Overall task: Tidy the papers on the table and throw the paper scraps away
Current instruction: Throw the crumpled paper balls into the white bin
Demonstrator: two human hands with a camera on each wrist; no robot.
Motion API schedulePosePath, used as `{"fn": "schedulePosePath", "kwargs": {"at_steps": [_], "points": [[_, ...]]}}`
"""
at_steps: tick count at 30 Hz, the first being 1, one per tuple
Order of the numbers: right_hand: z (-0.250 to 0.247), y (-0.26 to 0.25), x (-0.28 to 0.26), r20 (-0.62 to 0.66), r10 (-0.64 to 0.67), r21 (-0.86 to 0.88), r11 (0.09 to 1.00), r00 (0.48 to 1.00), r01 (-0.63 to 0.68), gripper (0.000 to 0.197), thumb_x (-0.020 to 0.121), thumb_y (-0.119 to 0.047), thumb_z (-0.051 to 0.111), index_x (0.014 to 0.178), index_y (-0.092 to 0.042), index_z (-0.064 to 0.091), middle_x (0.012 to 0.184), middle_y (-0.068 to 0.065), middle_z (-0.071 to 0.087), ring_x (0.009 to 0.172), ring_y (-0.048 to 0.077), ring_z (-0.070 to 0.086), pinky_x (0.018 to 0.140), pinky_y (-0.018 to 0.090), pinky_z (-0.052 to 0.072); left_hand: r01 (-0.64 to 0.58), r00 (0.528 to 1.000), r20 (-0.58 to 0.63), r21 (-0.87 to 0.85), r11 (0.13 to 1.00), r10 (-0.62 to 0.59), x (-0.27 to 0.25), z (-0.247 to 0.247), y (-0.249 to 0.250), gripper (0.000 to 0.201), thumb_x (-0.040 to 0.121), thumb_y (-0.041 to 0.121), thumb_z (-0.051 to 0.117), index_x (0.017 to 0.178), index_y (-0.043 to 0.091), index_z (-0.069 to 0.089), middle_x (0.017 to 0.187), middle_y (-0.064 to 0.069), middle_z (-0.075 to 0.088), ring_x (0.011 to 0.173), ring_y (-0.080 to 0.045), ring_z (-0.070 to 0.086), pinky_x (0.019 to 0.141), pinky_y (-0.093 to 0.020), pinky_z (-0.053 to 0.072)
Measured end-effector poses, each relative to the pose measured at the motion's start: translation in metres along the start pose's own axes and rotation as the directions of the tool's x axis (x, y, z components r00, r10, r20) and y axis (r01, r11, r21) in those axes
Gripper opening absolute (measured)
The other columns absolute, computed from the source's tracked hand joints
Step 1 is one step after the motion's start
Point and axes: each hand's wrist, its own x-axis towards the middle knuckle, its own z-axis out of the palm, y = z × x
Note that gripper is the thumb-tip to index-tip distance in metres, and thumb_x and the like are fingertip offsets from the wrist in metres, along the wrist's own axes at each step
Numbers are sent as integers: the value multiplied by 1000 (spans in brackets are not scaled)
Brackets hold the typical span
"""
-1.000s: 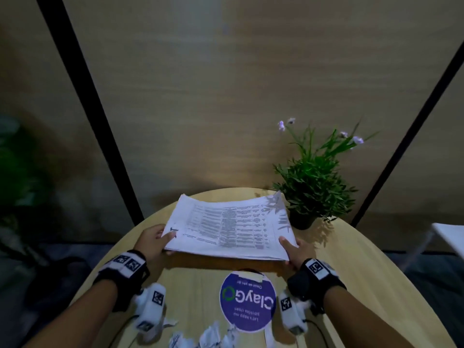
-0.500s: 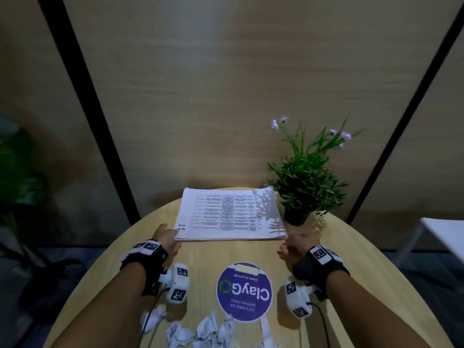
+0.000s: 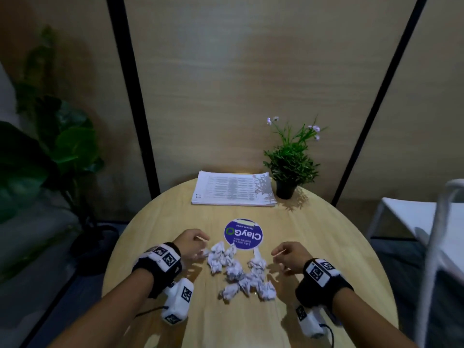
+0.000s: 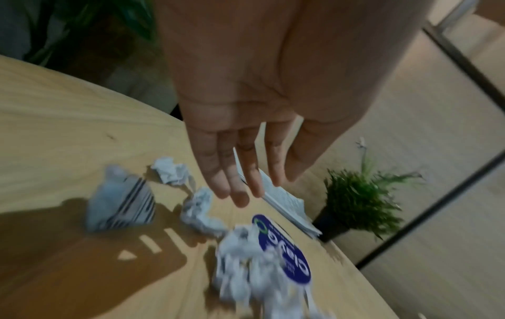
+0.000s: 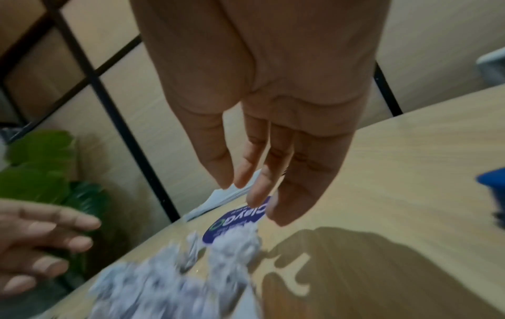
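A squared stack of printed papers (image 3: 233, 189) lies at the far side of the round wooden table (image 3: 326, 247), next to a potted plant. Several crumpled paper scraps (image 3: 238, 270) sit in a loose pile near the table's middle, also seen as scraps (image 4: 240, 259) and scraps (image 5: 169, 287). My left hand (image 3: 193, 243) hovers just left of the pile with fingers extended, holding nothing (image 4: 240, 172). To the right of the pile, my right hand (image 3: 288, 254) is likewise open and empty (image 5: 262, 190).
A round blue ClayGo sticker (image 3: 243, 234) lies beyond the scraps. A small potted plant (image 3: 291, 162) stands at the back right of the table. A white chair (image 3: 426, 222) is at the right, a large leafy plant (image 3: 50, 151) on the left floor.
Both hands left the paper stack at the far side and pulled back toward me, now flanking the scrap pile. The view tilted down, showing the scraps fully.
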Motion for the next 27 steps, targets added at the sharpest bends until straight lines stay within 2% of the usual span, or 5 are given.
{"fn": "schedulePosePath", "kwargs": {"at_steps": [3, 7, 11, 20, 27], "points": [[22, 7, -29, 22, -75, -252, 965, 997, 78, 16, 79, -19, 72, 89, -22, 60, 87, 1, 61, 69, 15, 57, 57, 25, 49, -52, 997, 63, 223, 973, 39, -34, 31, -10, 8, 91, 11, 51, 97, 16, 54, 77, -1, 56, 68, -18, 56, 52, -14, 44], [53, 17, -46, 29, -154, -495, 856, 988, 148, 65, 66, -39, 80, 121, -23, 49, 120, 9, 49, 107, 26, 56, 87, 33, 49, -32, 998, 69, 562, 826, -9, -59, 75, -28, 42, 86, 28, 58, 125, 15, 49, 128, -12, 47, 114, -30, 53, 93, -34, 46], [66, 25, -50, -49, -137, -553, 828, 989, 87, 85, 66, -54, 75, 134, -18, 38, 129, 13, 45, 120, 32, 48, 98, 40, 45, 10, 1000, 12, 582, 813, -21, -70, 105, -41, 57, 83, 31, 62, 134, 19, 38, 139, -14, 27, 126, -38, 39, 104, -43, 40], [64, 33, -51, -72, -173, -554, 826, 982, 105, 34, 75, -35, 63, 99, -16, 48, 99, 6, 53, 85, 24, 55, 77, 34, 49, 44, 994, -111, 450, 892, 7, -59, 130, -32, 50, 83, 28, 63, 126, 14, 43, 143, -14, 26, 131, -36, 31, 105, -46, 39], [52, 24, -42, -34, -333, -466, 839, 942, 280, 39, 75, -21, 72, 100, -17, 42, 93, 5, 45, 78, 24, 47, 67, 28, 36, -19, 991, -101, 567, 823, 92, -46, 129, -40, 21, 86, 21, 57, 105, 13, 54, 129, -13, 43, 117, -33, 43, 98, -39, 41]]}}
